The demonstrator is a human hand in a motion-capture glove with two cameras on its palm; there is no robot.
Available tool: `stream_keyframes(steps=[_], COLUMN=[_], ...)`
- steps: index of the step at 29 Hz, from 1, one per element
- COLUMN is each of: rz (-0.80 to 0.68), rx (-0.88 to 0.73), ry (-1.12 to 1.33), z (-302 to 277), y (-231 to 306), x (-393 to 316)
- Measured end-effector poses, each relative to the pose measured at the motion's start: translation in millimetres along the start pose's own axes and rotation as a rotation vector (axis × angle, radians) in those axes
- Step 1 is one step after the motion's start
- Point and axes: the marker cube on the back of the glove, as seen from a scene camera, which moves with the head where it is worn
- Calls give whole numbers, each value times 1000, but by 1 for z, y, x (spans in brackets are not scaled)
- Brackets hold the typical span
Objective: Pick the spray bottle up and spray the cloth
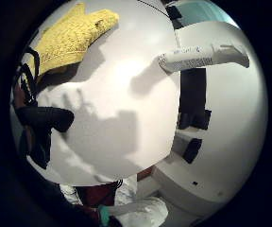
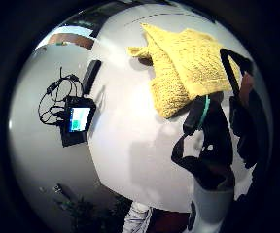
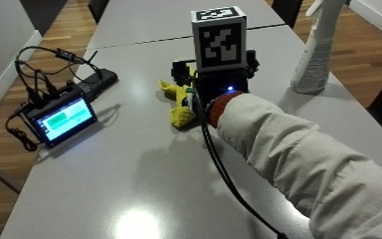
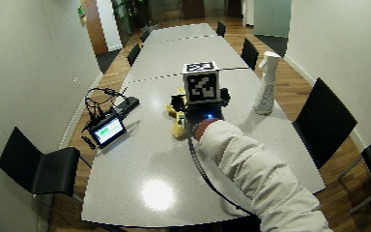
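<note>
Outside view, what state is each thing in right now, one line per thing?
White plastic spray bottle: upright on the grey table, untouched.
Yellow knitted cloth: crumpled, lying on the table under the hand.
Black-gloved right hand: above the cloth, holding nothing.
Small black monitor: switched on, cabled.
</note>
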Motion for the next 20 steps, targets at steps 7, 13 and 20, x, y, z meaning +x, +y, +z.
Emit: stream_keyframes(steps=[7,13,20], rz=[-105,-263,-10], rx=[24,310,630], ry=[-175,-907,-1157], z=[-3,-16,3], y=[25,70,58], x=[6,80,185])
